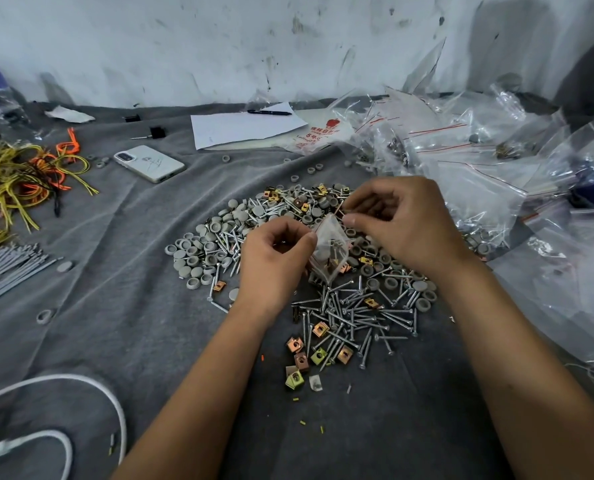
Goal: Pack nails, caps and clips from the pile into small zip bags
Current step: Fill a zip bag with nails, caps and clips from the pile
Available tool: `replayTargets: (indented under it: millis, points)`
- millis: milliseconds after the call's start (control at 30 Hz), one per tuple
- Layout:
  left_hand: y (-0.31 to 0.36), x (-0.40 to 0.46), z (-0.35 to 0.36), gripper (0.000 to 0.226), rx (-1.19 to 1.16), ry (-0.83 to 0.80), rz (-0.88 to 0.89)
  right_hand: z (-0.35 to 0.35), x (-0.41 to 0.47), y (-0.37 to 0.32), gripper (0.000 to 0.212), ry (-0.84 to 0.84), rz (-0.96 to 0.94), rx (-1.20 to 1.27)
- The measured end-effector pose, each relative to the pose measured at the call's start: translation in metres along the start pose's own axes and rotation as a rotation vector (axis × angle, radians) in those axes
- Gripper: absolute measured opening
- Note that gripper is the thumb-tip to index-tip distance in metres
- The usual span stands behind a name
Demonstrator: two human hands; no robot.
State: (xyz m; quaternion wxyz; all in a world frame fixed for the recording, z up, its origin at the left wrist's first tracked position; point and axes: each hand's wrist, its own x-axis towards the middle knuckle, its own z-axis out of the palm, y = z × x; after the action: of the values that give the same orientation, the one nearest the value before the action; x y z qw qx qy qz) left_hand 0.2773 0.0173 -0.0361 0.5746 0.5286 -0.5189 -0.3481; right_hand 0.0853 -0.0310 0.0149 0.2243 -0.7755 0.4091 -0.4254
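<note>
Both hands hold one small zip bag above the middle of the pile, which lies spread on the grey cloth-covered surface. The left hand pinches the bag's near edge between thumb and curled fingers, while the right hand pinches the top edge by the red zip line; both are grasping the bag, neither hangs free. Inside the bag show a few nails, a grey cap and something brass-coloured, so filling seems done and the step in hand looks like closing the zip. The next move likely calls for running thumb and forefinger along the seal while the other hand keeps the bag upright, so nothing spills back, then laying it with the heap of clear bags to the right. Loose grey caps lie to the left of the hands, nails just near the wrists, and brass clips closer to the person. A phone, a sheet of paper and a pen lie further back.
</note>
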Motion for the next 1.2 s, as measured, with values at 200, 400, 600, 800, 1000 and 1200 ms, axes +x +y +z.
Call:
replayTargets:
  millis: [200, 400, 600, 800, 1000, 1200]
  points:
    - [0.002, -0.001, 0.000, 0.012, 0.024, 0.006, -0.004, 0.009, 0.015, 0.036, 0.009, 0.191, 0.239, -0.168]
    - [0.005, -0.002, 0.001, 0.014, 0.029, 0.002, -0.005, 0.027, 0.040, 0.052, 0.016, 0.078, 0.236, -0.389]
    - [0.005, -0.002, 0.001, 0.014, 0.023, 0.006, -0.005, 0.043, 0.061, 0.059, 0.031, -0.042, 0.243, -0.480]
    - [0.004, -0.001, 0.001, 0.014, 0.028, 0.009, -0.021, 0.043, 0.077, 0.062, 0.016, -0.029, 0.336, -0.480]
    - [0.004, -0.002, 0.001, 0.016, 0.024, 0.008, -0.019, 0.050, 0.086, 0.067, 0.028, -0.041, 0.259, -0.606]
    - [0.006, -0.002, 0.001, 0.015, 0.030, 0.010, -0.033, 0.042, 0.090, 0.064, 0.019, -0.061, 0.353, -0.491]
